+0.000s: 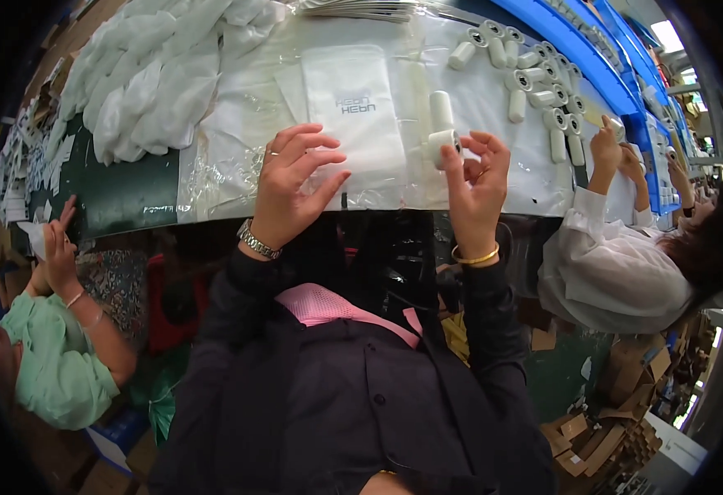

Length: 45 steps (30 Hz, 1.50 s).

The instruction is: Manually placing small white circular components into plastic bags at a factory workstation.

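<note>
My left hand (294, 175), open with its fingers spread, hovers at the lower left edge of a stack of clear, printed plastic bags (361, 124). It holds nothing. To the right of the bags is a white cylindrical part with a round, dark-centred head (441, 124). My right hand (475, 186) is beside that head, fingers curled but apart and nothing visible between them. Its thumb overlaps the head's right edge; I cannot tell whether it touches. Several similar white parts (517, 105) lie farther right on the plastic-covered table (238, 165).
Filled white bags (151, 82) are heaped at the far left. Blue bins (576, 49) line the far right edge. A co-worker in white (617, 264) works at the right, another in pale green (64, 363) at the left. Cardboard (617, 412) lies at the lower right.
</note>
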Available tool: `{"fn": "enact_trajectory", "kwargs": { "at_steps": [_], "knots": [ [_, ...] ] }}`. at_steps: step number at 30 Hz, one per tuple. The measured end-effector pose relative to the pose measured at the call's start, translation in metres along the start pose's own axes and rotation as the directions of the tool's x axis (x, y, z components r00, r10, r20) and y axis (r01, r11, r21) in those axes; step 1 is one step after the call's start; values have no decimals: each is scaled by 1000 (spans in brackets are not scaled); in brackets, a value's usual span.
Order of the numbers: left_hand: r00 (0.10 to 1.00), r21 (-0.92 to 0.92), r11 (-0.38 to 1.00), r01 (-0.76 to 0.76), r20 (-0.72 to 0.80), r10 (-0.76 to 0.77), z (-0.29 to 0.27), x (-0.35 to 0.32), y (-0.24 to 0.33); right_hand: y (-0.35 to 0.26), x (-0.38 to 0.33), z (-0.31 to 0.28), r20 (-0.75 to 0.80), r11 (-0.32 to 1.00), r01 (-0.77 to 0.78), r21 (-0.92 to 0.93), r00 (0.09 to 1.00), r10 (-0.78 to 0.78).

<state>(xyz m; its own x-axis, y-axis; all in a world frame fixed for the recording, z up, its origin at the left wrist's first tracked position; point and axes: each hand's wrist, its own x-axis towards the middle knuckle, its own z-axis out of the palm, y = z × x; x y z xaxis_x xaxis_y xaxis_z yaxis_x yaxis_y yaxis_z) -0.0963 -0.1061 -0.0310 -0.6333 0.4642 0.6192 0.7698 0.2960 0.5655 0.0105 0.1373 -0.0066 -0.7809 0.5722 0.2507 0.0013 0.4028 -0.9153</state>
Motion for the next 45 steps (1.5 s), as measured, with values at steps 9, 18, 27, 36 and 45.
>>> {"fn": "enact_trajectory", "kwargs": {
  "at_steps": [9, 18, 27, 36, 45],
  "knots": [
    [987, 154, 988, 32, 148, -55, 5, 3, 10, 15, -43, 30, 210, 943, 324, 78, 919, -334],
    [981, 123, 984, 128, 128, -143, 17, 0, 2, 13, -44, 18, 300, 901, 434, 26, 856, -421],
    [977, 82, 989, 120, 165, -132, 12, 6, 13, 18, -46, 18, 249, 905, 418, 83, 870, -425],
    [981, 90, 986, 141, 124, -152, 17, 0, 3, 15, -46, 9, 328, 896, 441, 49, 840, -431],
    [976, 118, 992, 44, 208, -69, 9, 5, 12, 15, -52, 15, 272, 939, 276, 206, 906, -325]
  ]
}}
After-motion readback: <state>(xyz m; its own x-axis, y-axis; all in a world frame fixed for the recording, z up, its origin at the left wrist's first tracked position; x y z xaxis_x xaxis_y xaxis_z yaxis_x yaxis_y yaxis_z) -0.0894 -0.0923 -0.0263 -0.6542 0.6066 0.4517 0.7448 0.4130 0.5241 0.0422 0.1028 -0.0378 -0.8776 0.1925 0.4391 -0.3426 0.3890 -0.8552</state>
